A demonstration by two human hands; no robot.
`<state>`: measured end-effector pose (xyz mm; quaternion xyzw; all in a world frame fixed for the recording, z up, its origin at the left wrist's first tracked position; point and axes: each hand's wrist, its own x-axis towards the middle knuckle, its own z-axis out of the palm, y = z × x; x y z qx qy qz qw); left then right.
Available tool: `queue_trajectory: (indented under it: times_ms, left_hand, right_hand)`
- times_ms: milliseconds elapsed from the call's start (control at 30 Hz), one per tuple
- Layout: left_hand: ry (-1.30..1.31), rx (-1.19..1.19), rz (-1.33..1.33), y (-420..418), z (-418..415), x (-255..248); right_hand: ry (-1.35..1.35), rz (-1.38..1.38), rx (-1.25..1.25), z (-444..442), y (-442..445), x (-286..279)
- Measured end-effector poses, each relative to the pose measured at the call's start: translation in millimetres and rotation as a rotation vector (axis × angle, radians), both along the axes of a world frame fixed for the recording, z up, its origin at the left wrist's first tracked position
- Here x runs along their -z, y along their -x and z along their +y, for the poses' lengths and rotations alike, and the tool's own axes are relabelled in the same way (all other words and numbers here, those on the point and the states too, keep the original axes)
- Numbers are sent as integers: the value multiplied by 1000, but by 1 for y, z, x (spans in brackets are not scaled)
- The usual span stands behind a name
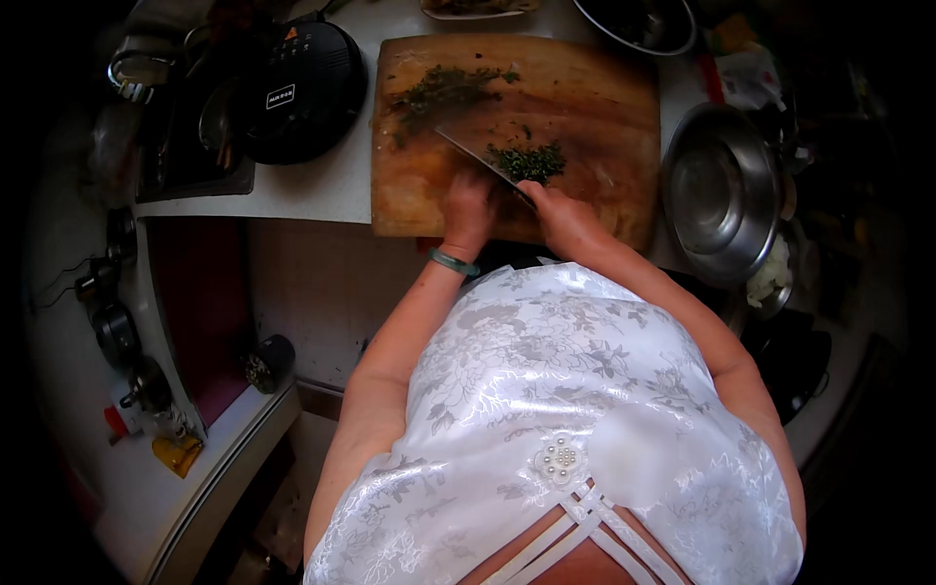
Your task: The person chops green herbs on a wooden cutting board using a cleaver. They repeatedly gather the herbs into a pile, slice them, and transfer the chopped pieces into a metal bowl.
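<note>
My right hand (pixel 567 219) grips the handle end of a kitchen knife (pixel 479 162), whose blade slants up and left over a wooden cutting board (pixel 614 146). Just right of the blade lies a small heap of chopped green herbs (pixel 530 161). My left hand (pixel 469 205), with a green bangle at the wrist, is blurred on the near part of the board, left of the knife; whether its fingers hold anything cannot be seen. Farther up the board, looser green herbs (pixel 446 89) are spread out, and small bits are scattered around them.
A black round electric appliance (pixel 314 95) stands left of the board, beside a dark sink. To the right is a large steel basin (pixel 720 194), with a bowl of pale vegetable pieces (pixel 771 274) near it. Another metal bowl (pixel 680 47) stands beyond the board's far right corner.
</note>
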<state>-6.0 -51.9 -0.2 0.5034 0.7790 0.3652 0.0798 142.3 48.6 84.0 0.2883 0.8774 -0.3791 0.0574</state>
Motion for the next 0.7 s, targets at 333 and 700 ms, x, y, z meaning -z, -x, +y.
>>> queue_trajectory:
  times_ms: [333, 700]
  left_hand:
    - [-24, 15, -25, 7, 1, 0]
    - [170, -153, 54, 6, -21, -30]
  right_hand:
    - [141, 235, 58, 21, -5, 11]
    - [-103, -27, -241, 68, -8, -22]
